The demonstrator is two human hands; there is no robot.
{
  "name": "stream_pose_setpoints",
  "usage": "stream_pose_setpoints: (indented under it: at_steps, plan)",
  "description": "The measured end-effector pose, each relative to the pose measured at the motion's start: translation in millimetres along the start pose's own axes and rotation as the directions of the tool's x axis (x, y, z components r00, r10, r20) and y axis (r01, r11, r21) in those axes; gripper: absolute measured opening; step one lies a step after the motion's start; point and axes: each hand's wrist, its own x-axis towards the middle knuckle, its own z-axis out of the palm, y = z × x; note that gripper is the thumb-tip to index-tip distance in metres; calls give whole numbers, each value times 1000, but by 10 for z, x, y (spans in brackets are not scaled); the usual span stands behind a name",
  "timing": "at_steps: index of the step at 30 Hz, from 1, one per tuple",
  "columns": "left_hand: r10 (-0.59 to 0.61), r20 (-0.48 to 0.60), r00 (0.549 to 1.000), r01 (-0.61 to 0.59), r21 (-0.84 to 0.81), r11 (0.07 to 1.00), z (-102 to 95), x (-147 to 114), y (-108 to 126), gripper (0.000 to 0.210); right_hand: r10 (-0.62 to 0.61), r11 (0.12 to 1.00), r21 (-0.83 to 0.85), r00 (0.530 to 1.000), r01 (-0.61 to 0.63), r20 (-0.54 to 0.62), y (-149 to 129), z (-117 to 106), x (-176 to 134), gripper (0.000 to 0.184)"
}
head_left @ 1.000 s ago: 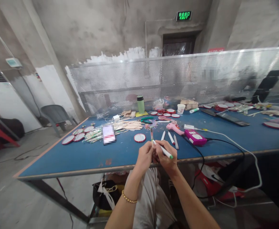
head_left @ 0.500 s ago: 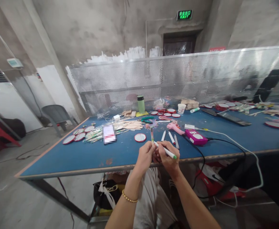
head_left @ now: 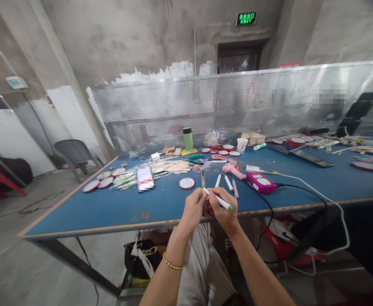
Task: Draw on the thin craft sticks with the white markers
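Observation:
My left hand (head_left: 195, 205) is closed on a flat wooden stick (head_left: 203, 179) with coloured bands, which points away from me over the table's front edge. In my right hand (head_left: 223, 210) is a white marker (head_left: 222, 201) with a green end, held like a pen. Its tip meets the stick close to my left fingertips. Just beyond my hands lie a round white disc with a red rim (head_left: 186, 183) and several more markers, among them a white marker (head_left: 217, 180) and a red-tipped marker (head_left: 229, 183).
Pale wooden sticks (head_left: 176, 166) and a blurred-out packet (head_left: 145, 178) lie to the left. A pink tool (head_left: 234, 171), a magenta box (head_left: 261, 182) and cables are on the right. Behind stand a green bottle (head_left: 188, 139), a paper cup (head_left: 242, 144) and a perforated metal screen (head_left: 160, 106).
The marker in my right hand has shifted slightly left and its green end sits a little lower in the picture. Both hands keep their grip; the whole view has moved slightly.

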Motion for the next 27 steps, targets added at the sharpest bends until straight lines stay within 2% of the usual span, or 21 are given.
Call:
stream_pose_setpoints:
  at_steps: [5, 21, 27]
  plan:
    - [13, 3, 1000, -13, 3, 1000, -2, 3, -6, 36, 20, 999, -47, 999, -19, 25, 7, -18, -12, 18]
    - [15, 12, 1000, -15, -1, 1000, -8, -6, 11, 38, 21, 998, -62, 999, -23, -30, 14, 0, -36, 18]
    - [23, -1, 1000, -23, 5, 1000, 0, -10, 23, 39, -16, 999, -42, 1000, 16, 0, -3, -1, -21, 19]
